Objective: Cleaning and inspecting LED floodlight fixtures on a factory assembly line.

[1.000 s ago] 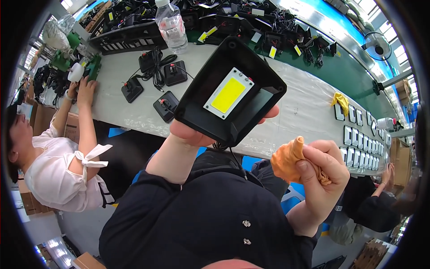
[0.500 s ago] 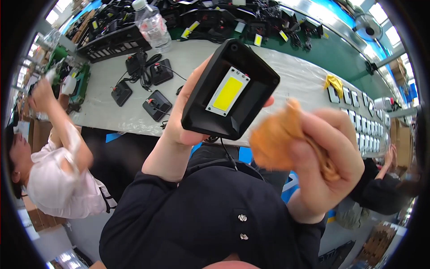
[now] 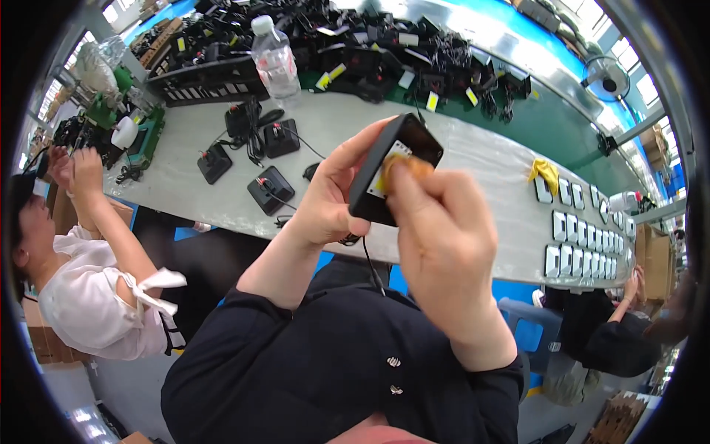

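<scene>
Over the table [image 3: 495, 192]: our left hand [image 3: 330, 198] grips the tilted lamp [image 3: 370, 200] by its edge.
Cloth [image 3: 411, 166]: pinched in our right hand [image 3: 444, 229], over the lamp's yellow panel [image 3: 381, 180].
Panel: we'd best rub lightly, bracing the lamp firmly.
Bottle [image 3: 276, 70]: red print, too small for us to read.

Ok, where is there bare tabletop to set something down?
Between the held black housing and the rows of white panels at right; smaller, between the green machine and square black units. Crowded: far side, around the bottle and heaped lamps.
</scene>
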A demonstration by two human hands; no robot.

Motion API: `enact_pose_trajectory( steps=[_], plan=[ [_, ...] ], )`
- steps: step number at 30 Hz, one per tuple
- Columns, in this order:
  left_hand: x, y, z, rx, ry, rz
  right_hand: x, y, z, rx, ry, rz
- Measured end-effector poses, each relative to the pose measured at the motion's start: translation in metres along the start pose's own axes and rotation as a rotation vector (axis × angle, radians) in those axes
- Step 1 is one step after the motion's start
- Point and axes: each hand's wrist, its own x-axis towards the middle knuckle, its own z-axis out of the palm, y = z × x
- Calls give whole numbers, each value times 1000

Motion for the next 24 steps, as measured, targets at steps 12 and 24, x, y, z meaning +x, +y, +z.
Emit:
enact_pose_trajectory(
  steps=[12,24],
  plan=[
    [-4,5,-4,-153,41,-46,10,-18,-25,-48,52,15],
    [-17,22,4,-391,-260,-117,-25,-21,-74,119,254,278]
  ],
)
